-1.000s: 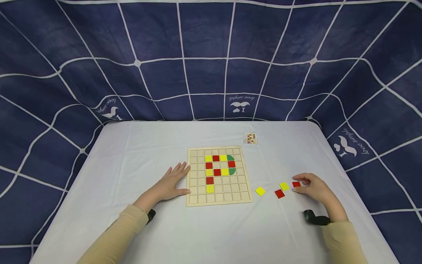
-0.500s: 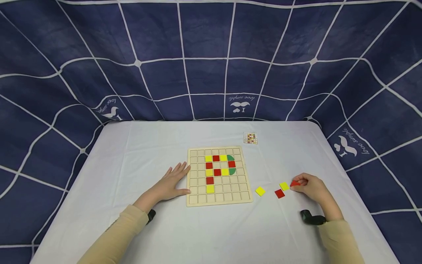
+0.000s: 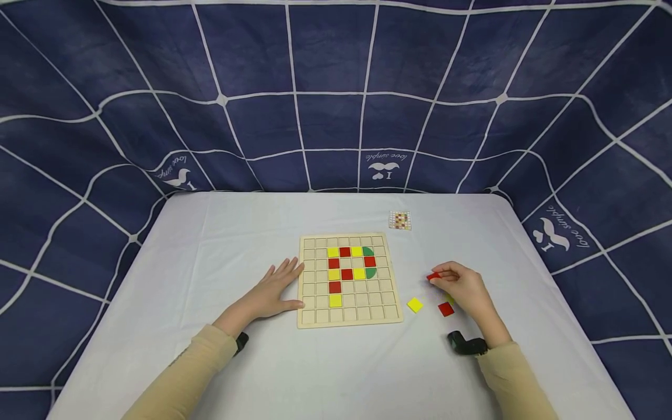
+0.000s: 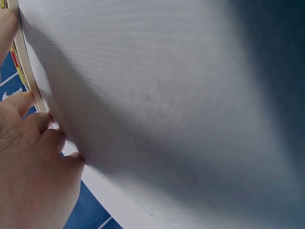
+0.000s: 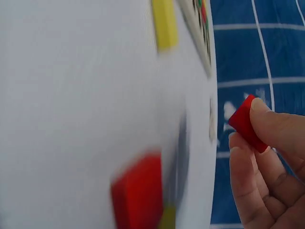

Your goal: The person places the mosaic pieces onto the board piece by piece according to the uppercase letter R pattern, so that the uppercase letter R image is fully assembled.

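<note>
A wooden grid board (image 3: 315, 315) lies mid-table, with red and yellow square tiles and two green quarter-round tiles set in its cells in a P shape. My left hand (image 3: 268, 296) rests at the board's left edge, fingers spread, thumb and fingertips against the rim. To the right of the board my right hand (image 3: 464, 287) pinches a red square tile (image 5: 249, 123) between thumb and fingers, lifted off the table. Below it lie a red tile (image 3: 445, 309) and a yellow tile (image 3: 450, 298), partly hidden by the hand. Another yellow tile (image 3: 415, 304) sits nearer the board.
A small printed pattern card (image 3: 400, 220) lies behind the board's right corner. White cloth (image 3: 252, 227) covers the table. A dark blue curtain (image 3: 325, 122) with white lines surrounds the back and sides.
My right hand has picked up the rightmost red tile from the table and carried it left toward the board. My left hand has stayed at the board's edge.
</note>
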Tool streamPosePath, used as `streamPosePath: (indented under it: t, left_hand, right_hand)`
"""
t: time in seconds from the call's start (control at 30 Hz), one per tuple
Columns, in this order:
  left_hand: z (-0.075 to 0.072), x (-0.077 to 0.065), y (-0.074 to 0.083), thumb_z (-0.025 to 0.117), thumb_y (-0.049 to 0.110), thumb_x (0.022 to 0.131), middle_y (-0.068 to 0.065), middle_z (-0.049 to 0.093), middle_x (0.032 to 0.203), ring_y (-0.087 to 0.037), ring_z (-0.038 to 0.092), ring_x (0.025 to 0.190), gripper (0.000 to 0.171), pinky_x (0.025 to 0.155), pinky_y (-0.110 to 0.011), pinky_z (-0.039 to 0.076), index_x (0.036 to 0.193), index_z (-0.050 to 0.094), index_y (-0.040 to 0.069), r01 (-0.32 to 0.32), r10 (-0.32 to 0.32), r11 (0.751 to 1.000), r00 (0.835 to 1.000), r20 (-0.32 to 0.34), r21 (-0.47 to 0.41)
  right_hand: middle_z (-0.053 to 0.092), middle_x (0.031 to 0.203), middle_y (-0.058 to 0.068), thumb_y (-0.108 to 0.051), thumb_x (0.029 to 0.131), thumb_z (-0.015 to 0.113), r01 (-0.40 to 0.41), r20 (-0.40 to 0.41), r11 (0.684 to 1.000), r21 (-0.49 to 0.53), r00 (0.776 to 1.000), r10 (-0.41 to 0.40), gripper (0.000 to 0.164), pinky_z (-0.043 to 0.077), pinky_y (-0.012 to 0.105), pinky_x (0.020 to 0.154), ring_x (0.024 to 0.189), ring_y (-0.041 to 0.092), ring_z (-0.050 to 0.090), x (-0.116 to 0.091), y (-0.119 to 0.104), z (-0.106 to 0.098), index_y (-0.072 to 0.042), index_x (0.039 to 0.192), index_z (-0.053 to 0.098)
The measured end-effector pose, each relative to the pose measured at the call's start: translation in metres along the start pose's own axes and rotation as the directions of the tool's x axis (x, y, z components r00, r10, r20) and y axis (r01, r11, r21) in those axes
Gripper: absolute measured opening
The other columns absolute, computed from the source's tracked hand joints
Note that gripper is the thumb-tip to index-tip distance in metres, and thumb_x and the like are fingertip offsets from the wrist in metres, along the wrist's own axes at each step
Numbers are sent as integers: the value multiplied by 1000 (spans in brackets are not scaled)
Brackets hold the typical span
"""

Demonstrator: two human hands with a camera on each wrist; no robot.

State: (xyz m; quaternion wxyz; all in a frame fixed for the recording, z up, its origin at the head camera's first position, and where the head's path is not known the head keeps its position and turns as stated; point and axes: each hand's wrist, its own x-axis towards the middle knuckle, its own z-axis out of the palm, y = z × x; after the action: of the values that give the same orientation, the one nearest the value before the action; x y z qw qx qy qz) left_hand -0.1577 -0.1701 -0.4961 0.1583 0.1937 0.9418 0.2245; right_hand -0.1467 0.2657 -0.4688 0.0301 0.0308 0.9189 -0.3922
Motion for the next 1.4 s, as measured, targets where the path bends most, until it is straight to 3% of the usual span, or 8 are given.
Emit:
streamPosePath:
  t: [0.3,0.53,0.73,0.97,1.27,1.4]
  left_hand:
    - [0,0,0,74,49,83,-12,15,165,-34,8,154,96,124,-55,6,157,26,11,-2,2,1000,1000,3,-7]
    - [0,0,-1,74,50,83,-12,15,165,-34,8,154,96,125,-55,6,157,25,12,-1,1,1000,1000,6,-7]
    - [0,0,-2,73,50,84,-12,14,165,-34,8,154,96,124,-55,6,157,25,12,-5,5,1000,1000,3,-6]
    - [1,0,-2,74,49,84,-12,15,165,-34,8,154,96,124,-55,7,157,26,11,-9,9,1000,1000,1,-11]
    - [-1,0,-1,74,47,84,-13,16,165,-35,9,154,95,124,-55,7,157,25,11,-16,16,1000,1000,-1,-5]
    - [-1,0,-2,75,46,84,-13,16,165,-35,9,153,95,124,-56,7,157,26,10,-21,21,1000,1000,-1,-9]
  right_hand:
    - [74,94,4,-13,81,81,20,158,983,182,986,-49,26,56,17,69,80,10,68,2,-39,52,-8,105,71]
    - [72,84,3,-11,81,80,81,255,964,253,956,-147,20,55,17,67,74,11,67,-4,-61,90,-7,98,70]
    - [68,78,-3,-14,82,81,168,290,956,242,928,-236,14,53,17,64,69,9,62,-11,-77,115,-13,89,69]
    - [64,76,-7,-12,84,79,246,324,939,241,892,-317,11,52,18,61,67,7,58,-20,-90,133,-16,89,69]
    - [61,74,-9,-9,83,78,330,328,932,149,873,-361,10,51,18,59,64,4,55,-25,-97,140,-15,82,70]
    - [58,75,-10,-11,82,79,360,317,929,84,874,-368,11,48,16,58,64,2,52,-25,-98,141,-17,81,70]
